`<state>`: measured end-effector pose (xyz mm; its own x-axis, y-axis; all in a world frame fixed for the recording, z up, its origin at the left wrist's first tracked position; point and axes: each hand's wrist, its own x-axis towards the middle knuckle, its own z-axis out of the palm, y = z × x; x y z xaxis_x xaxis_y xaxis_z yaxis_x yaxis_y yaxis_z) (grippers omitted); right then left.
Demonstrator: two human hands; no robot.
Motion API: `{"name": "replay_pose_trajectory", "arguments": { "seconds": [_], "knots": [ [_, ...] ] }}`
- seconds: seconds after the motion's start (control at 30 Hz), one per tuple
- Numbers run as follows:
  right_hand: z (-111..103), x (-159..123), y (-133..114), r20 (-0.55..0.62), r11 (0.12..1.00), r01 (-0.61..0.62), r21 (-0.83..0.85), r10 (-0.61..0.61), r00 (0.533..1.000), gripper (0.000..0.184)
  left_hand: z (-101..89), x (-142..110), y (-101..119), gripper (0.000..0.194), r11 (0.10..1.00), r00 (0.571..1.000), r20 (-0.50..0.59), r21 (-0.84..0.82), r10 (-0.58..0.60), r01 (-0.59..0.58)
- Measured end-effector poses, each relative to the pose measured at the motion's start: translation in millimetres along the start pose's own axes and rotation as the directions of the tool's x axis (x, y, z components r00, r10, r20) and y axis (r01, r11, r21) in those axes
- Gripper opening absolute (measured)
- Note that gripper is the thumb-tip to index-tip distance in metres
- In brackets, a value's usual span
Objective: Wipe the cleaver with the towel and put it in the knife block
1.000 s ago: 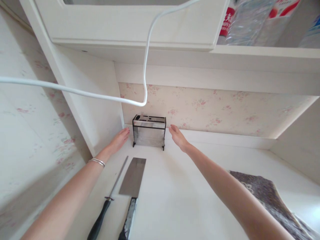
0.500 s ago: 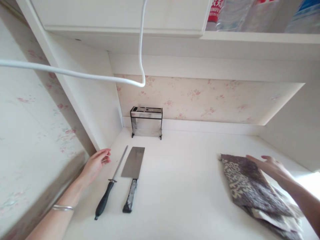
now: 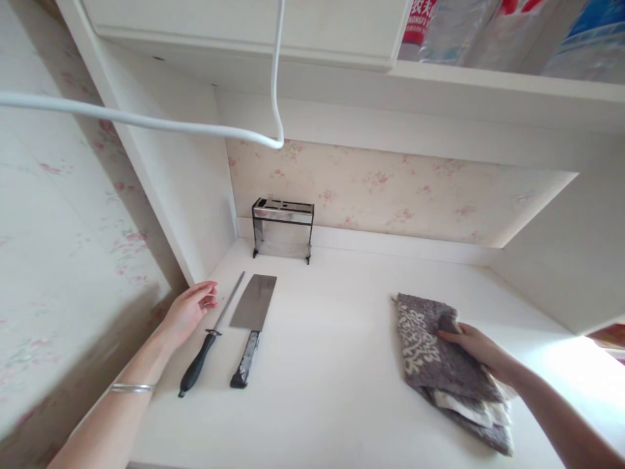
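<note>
My right hand (image 3: pixel 476 348) grips the edge of a folded grey-brown towel (image 3: pixel 434 335) with a cream leaf pattern; thumb on top, the other fingers partly hidden. On the left, my left hand (image 3: pixel 190 311) hovers or rests by the side panel, fingers loosely bent and apart, holding nothing. Just right of it lies a sharpening steel (image 3: pixel 198 361) with a black handle. Beside the steel is a cleaver (image 3: pixel 254 303), its broad blade pointing away and its worn dark handle towards me.
A slotted knife rack (image 3: pixel 283 208) with clear sides stands against the back wall. White cable (image 3: pixel 195 125) hangs across the upper left. Plastic bottles (image 3: pixel 454 29) sit on the shelf overhead. White panels bound the counter (image 3: pixel 332 365) at both sides.
My right hand has closed on the towel and shifted it leftward on the counter. My left hand stays near the steel. The view has tilted slightly.
</note>
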<state>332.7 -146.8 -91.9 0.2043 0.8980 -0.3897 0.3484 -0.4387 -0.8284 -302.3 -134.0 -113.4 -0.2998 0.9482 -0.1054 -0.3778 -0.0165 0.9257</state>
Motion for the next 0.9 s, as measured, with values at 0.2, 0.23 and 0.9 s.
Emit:
{"name": "replay_pose_trajectory", "arguments": {
  "seconds": [0.2, 0.23, 0.9],
  "knots": [
    [90.4, 1.6, -59.0, 0.218, 0.967, 0.11, 0.232, -0.161, 0.963, 0.044, -0.4, 1.7, -6.1, 0.023, 0.998, 0.999, -0.027, 0.055, -0.021, 0.023],
    [106.3, 4.7, -69.1, 0.242, 0.954, 0.148, 0.26, -0.213, 0.947, 0.042, -0.4, 0.9, -6.4, 0.024, 0.997, 0.999, -0.031, 0.075, -0.026, 0.028],
    [248.9, -46.2, -91.3, 0.491, 0.244, 0.707, -0.664, -0.571, 0.658, 0.079, 17.9, -108.8, 4.9, 0.047, -0.005, 0.83, 0.538, 0.84, 0.145, -0.543]
  ]
}}
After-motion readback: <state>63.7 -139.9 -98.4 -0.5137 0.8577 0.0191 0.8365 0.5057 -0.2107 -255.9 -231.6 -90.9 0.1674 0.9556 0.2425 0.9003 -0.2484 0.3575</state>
